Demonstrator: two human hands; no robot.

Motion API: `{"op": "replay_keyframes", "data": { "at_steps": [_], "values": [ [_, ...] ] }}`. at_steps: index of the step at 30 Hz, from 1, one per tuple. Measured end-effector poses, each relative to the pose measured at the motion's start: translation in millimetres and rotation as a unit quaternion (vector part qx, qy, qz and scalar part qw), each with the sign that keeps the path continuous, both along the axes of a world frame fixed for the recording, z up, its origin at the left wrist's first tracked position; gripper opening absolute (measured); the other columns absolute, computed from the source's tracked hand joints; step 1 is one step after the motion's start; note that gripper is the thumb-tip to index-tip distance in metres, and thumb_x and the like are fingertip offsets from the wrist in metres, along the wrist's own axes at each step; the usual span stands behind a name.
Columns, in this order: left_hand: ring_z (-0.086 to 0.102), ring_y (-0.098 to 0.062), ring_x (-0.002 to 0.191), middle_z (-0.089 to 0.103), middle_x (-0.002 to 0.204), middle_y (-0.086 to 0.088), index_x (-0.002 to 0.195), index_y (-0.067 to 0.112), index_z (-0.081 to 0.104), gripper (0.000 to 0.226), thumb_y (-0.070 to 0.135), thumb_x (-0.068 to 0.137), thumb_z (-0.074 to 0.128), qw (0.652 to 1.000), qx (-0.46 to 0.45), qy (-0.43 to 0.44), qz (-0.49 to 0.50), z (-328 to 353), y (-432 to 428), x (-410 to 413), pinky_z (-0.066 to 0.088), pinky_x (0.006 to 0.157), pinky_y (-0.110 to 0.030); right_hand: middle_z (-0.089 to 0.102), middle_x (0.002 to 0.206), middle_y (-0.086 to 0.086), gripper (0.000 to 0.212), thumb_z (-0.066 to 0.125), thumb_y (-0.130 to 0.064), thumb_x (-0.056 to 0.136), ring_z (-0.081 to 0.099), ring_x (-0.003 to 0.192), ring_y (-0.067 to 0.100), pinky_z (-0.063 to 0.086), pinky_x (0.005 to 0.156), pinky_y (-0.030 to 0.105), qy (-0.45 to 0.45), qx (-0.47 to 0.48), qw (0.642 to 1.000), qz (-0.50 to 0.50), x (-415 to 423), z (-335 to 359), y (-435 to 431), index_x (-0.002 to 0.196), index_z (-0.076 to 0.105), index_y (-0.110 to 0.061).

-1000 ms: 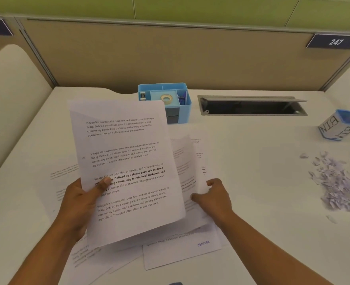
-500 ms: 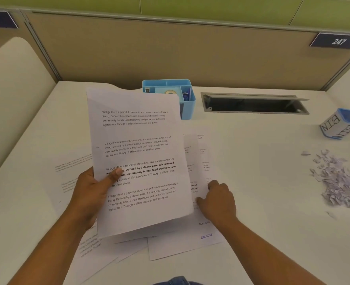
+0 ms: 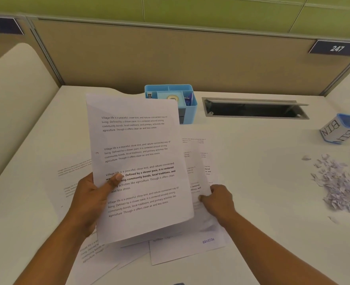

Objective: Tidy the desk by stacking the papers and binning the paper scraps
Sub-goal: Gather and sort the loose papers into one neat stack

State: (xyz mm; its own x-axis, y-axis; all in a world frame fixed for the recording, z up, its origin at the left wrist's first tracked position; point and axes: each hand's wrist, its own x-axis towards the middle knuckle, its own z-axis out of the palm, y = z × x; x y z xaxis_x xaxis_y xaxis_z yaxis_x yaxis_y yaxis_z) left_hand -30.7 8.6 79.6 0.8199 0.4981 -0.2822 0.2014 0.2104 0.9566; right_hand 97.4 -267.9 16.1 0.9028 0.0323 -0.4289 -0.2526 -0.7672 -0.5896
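Your left hand (image 3: 91, 200) grips the stack (image 3: 141, 157) by its left edge, with the thumb pressed across the print and the fingers curled behind. The stack is tilted up off the desk (image 3: 262, 182). Your right hand (image 3: 217, 200), at 3 o'clock from the stack, has curled fingers and pinches a sheet (image 3: 198, 182) that rises just behind the stack's right edge. More papers (image 3: 186, 249) lie loose and overlapping on the desk beneath, spreading toward 9 and 6 o'clock. The scraps (image 3: 341, 186) lie in a heap far out at 3 o'clock, well apart from the papers. The bin (image 3: 341, 128) stands at 2 o'clock, beyond the scraps. An organizer (image 3: 190, 114) stands at 12 o'clock, partly hidden by the stack.
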Motion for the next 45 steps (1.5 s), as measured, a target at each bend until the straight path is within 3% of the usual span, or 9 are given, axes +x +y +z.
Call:
{"op": "replay_keyframes", "data": {
  "at_steps": [6, 13, 22, 25, 27, 31, 35, 39, 45],
  "values": [
    [0.077, -0.028, 0.081, 0.079, 0.097, -0.004, 0.097, 0.029, 0.076, 0.023, 0.034, 0.075, 0.077, 1.000, 0.004, 0.007, 0.004, -2.4, 2.4, 0.5, 0.062, 0.062, -0.041, 0.062, 0.074, -0.004, 0.012, 0.065, -0.024, 0.085, 0.066, 0.077, 0.021, 0.042, 0.052, 0.022, -0.052, -0.037, 0.996, -0.062, 34.1, 11.0, -17.0, 0.084, 0.064, -0.013],
    [0.077, -0.026, 0.078, 0.079, 0.093, -0.001, 0.097, 0.030, 0.074, 0.024, 0.035, 0.074, 0.076, 1.000, 0.013, 0.013, 0.007, -3.3, -0.8, 5.3, 0.061, 0.057, -0.037, 0.053, 0.117, 0.013, 0.054, 0.078, -0.040, 0.077, 0.058, 0.107, 0.032, 0.053, 0.085, 0.039, -0.040, -0.140, 0.989, -0.024, 39.1, 7.0, -2.4, 0.118, 0.055, -0.013],
    [0.077, -0.027, 0.078, 0.079, 0.095, -0.003, 0.106, 0.024, 0.072, 0.034, 0.035, 0.074, 0.076, 1.000, 0.012, 0.016, 0.015, -8.1, 1.2, 7.3, 0.061, 0.059, -0.039, 0.068, 0.106, 0.000, 0.035, 0.072, -0.015, 0.079, 0.062, 0.089, 0.021, 0.044, 0.065, 0.025, -0.067, -0.111, 0.992, 0.003, 43.0, 8.6, 3.3, 0.112, 0.062, -0.024],
    [0.077, -0.026, 0.079, 0.079, 0.094, -0.002, 0.104, 0.024, 0.073, 0.032, 0.034, 0.074, 0.075, 1.000, 0.012, 0.016, 0.016, -8.7, 1.4, 7.9, 0.061, 0.058, -0.037, 0.063, 0.090, -0.005, 0.026, 0.061, -0.003, 0.080, 0.058, 0.073, 0.015, 0.038, 0.053, 0.020, -0.105, -0.104, 0.989, -0.003, 40.8, 4.8, 1.4, 0.085, 0.062, -0.028],
    [0.077, -0.026, 0.079, 0.079, 0.094, -0.002, 0.105, 0.023, 0.073, 0.033, 0.034, 0.074, 0.075, 1.000, 0.013, 0.016, 0.014, -9.1, 1.6, 7.7, 0.061, 0.059, -0.038, 0.053, 0.084, -0.010, 0.019, 0.060, -0.002, 0.083, 0.055, 0.070, 0.011, 0.033, 0.049, 0.018, -0.129, -0.081, 0.988, -0.003, 38.9, -0.6, -1.7, 0.087, 0.064, -0.021],
    [0.077, -0.024, 0.078, 0.079, 0.094, -0.001, 0.106, 0.024, 0.071, 0.034, 0.034, 0.074, 0.075, 0.999, 0.018, 0.018, 0.020, -9.4, 2.8, 7.8, 0.061, 0.056, -0.035, 0.055, 0.094, -0.006, 0.020, 0.065, -0.008, 0.083, 0.051, 0.071, 0.008, 0.034, 0.055, 0.018, -0.155, -0.036, 0.987, 0.002, 39.3, -1.3, -7.2, 0.098, 0.060, -0.019],
    [0.077, -0.023, 0.076, 0.079, 0.092, 0.000, 0.102, 0.025, 0.072, 0.029, 0.033, 0.074, 0.075, 1.000, 0.019, 0.015, 0.020, -9.1, 5.7, 7.8, 0.060, 0.053, -0.033, 0.060, 0.081, -0.011, 0.035, 0.069, -0.015, 0.081, 0.057, 0.066, 0.007, 0.038, 0.051, 0.019, -0.135, 0.024, 0.990, -0.019, 46.2, 10.7, -18.9, 0.105, 0.048, -0.029],
    [0.077, -0.025, 0.079, 0.079, 0.095, -0.001, 0.105, 0.024, 0.072, 0.034, 0.036, 0.073, 0.076, 0.999, 0.027, 0.013, 0.017, -13.2, 12.0, 6.8, 0.061, 0.059, -0.036, 0.066, 0.077, -0.009, 0.006, 0.066, -0.020, 0.087, 0.062, 0.067, 0.009, 0.038, 0.051, 0.019, -0.162, 0.010, 0.987, -0.002, 56.8, 20.0, -38.5, 0.091, 0.068, -0.024],
    [0.077, -0.023, 0.082, 0.079, 0.097, 0.001, 0.106, 0.025, 0.072, 0.035, 0.038, 0.074, 0.077, 0.998, 0.039, 0.018, 0.036, -24.5, 24.0, 5.7, 0.061, 0.067, -0.041, 0.068, 0.081, -0.005, 0.011, 0.069, -0.016, 0.088, 0.065, 0.075, 0.017, 0.043, 0.064, 0.019, -0.236, 0.059, 0.970, -0.009, 62.7, 45.6, -59.0, 0.097, 0.075, -0.015]
  ]
}}
